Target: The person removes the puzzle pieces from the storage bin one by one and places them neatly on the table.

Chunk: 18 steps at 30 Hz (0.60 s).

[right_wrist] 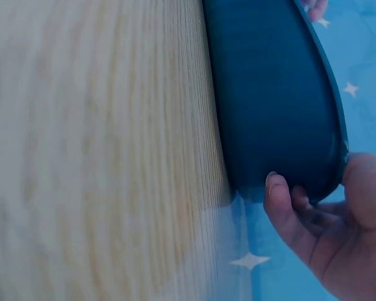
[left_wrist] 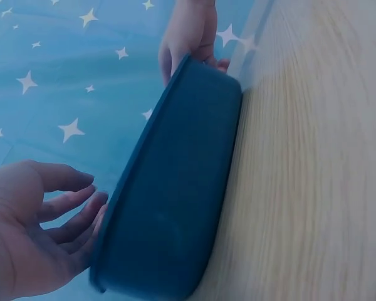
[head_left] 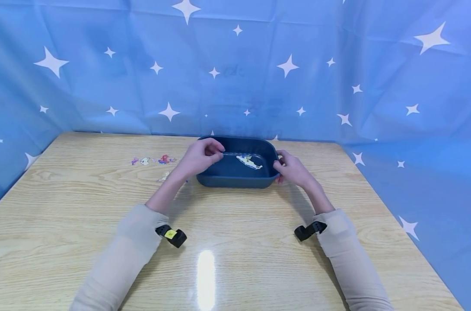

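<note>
A dark blue rectangular plastic basin (head_left: 235, 182) with rounded corners stands on the table, and a flat white, blue and yellow cutout (head_left: 249, 162) lies inside it. My left hand (head_left: 202, 156) is over the basin's left end. In the left wrist view its thumb and fingers (left_wrist: 67, 227) are bent loosely and apart beside the rim, with nothing seen between them. My right hand (head_left: 291, 169) grips the basin's right end. Its thumb is at the rim and its fingers curl around the outer wall, as the right wrist view also shows (right_wrist: 338, 226).
Left of the basin lie several small flat cutouts: a red one (head_left: 165, 159), a white one (head_left: 144, 161), a purple one (head_left: 134, 161) and a pale one (head_left: 164, 176). A blue curtain with white stars (head_left: 235, 77) hangs behind the wooden table (head_left: 243, 229).
</note>
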Each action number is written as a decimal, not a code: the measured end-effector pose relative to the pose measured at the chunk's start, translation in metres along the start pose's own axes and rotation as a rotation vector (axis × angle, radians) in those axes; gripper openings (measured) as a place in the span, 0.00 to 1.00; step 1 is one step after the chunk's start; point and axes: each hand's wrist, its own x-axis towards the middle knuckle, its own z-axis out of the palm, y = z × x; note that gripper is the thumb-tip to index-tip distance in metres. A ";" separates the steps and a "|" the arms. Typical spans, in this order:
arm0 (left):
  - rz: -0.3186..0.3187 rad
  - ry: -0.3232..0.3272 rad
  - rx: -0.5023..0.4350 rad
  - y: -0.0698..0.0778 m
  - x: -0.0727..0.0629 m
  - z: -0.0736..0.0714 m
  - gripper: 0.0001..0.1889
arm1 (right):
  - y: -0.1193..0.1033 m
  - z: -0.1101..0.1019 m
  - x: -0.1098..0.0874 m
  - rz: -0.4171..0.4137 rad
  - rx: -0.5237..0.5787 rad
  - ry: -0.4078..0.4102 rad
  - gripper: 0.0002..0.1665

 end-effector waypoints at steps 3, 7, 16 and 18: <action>0.003 -0.013 -0.004 0.000 0.005 0.011 0.08 | -0.001 0.001 0.000 0.000 0.003 0.002 0.30; -0.004 -0.033 -0.001 -0.002 0.011 0.025 0.08 | -0.002 0.000 -0.001 -0.005 0.004 0.003 0.31; -0.028 -0.020 -0.020 -0.005 0.027 0.047 0.11 | -0.002 0.000 -0.003 -0.010 0.012 -0.007 0.32; -0.042 -0.027 -0.027 -0.005 0.031 0.049 0.11 | -0.002 0.000 -0.003 -0.010 0.016 -0.007 0.32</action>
